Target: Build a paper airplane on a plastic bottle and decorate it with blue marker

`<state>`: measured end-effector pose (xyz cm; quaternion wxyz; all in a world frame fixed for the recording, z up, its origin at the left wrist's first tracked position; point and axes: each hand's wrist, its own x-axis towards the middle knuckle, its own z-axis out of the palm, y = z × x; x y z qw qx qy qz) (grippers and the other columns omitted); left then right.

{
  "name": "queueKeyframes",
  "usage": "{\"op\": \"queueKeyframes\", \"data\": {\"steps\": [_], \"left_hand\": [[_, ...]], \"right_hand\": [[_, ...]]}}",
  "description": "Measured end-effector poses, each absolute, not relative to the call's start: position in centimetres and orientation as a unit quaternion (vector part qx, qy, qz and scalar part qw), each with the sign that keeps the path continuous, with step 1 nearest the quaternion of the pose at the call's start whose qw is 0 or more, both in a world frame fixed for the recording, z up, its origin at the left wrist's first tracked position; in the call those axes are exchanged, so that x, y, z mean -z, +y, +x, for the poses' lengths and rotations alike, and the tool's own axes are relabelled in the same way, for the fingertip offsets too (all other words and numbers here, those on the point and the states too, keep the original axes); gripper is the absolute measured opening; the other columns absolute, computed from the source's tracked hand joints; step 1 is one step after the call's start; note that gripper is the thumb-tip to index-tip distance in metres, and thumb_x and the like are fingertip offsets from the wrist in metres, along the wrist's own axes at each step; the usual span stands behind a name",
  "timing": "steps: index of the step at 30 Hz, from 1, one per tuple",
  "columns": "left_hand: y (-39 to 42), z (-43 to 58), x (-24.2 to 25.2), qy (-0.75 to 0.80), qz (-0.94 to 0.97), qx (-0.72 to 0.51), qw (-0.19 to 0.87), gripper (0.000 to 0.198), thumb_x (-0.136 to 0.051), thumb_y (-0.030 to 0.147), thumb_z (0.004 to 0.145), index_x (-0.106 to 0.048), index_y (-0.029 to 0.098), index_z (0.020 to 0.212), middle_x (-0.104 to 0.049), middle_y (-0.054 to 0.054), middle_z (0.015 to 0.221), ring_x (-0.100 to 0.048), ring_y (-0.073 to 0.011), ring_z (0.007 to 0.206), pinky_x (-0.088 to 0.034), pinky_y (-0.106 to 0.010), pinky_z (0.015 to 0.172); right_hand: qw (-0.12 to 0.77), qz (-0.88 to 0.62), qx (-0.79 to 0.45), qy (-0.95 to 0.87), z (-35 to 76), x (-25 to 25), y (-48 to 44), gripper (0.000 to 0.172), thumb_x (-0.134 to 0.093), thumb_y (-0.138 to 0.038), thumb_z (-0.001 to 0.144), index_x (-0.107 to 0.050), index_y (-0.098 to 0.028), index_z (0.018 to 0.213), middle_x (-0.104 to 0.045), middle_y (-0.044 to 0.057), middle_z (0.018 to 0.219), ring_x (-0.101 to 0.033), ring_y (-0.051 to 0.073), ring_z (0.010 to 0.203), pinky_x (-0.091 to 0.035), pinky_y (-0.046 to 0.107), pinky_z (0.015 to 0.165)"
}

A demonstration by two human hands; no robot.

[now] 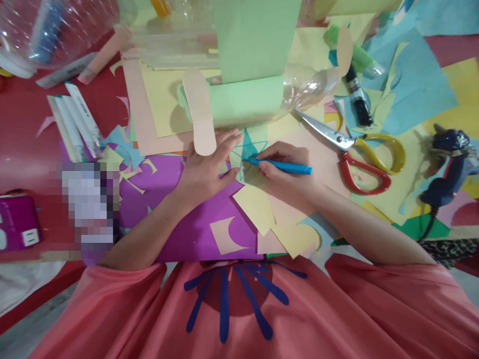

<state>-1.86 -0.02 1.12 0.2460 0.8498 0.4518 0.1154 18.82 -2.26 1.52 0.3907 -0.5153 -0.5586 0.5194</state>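
My right hand [286,167] grips a blue marker [290,166], its tip on a small pale green paper. On that paper is a star outline [250,149] in blue-green, with its upper point and part of the middle coloured in. My left hand [209,164] lies flat with fingers apart, its fingertips at the paper's left edge. Just beyond my hands a plastic bottle [307,89] lies on its side, wrapped in light green paper [247,99]. A pale rounded strip [202,114] at the bottle's left end overlaps the back of my left hand.
Scissors [346,144] with red and yellow handles lie open on the right, near a dark glue gun [447,169]. Several white markers [78,119] are at left. Purple paper [168,219] and many coloured scraps cover the red table [22,129]. A large clear bottle [86,30] lies far left.
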Motion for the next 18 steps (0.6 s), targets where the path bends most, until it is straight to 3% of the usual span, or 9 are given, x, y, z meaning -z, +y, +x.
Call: {"op": "queueKeyframes", "data": {"steps": [18], "left_hand": [[-0.02, -1.88, -0.67, 0.451, 0.851, -0.128, 0.236, 0.054, -0.05, 0.037, 0.089, -0.04, 0.022, 0.14, -0.046, -0.008, 0.146, -0.041, -0.0265, 0.134, -0.03, -0.045, 0.112]], "right_hand": [[0.35, -0.499, -0.483, -0.629, 18.77, -1.5, -2.54, 0.012, -0.06, -0.02, 0.076, -0.061, -0.015, 0.066, -0.058, -0.001, 0.057, -0.047, 0.007, 0.053, -0.037, 0.022, 0.05]]}}
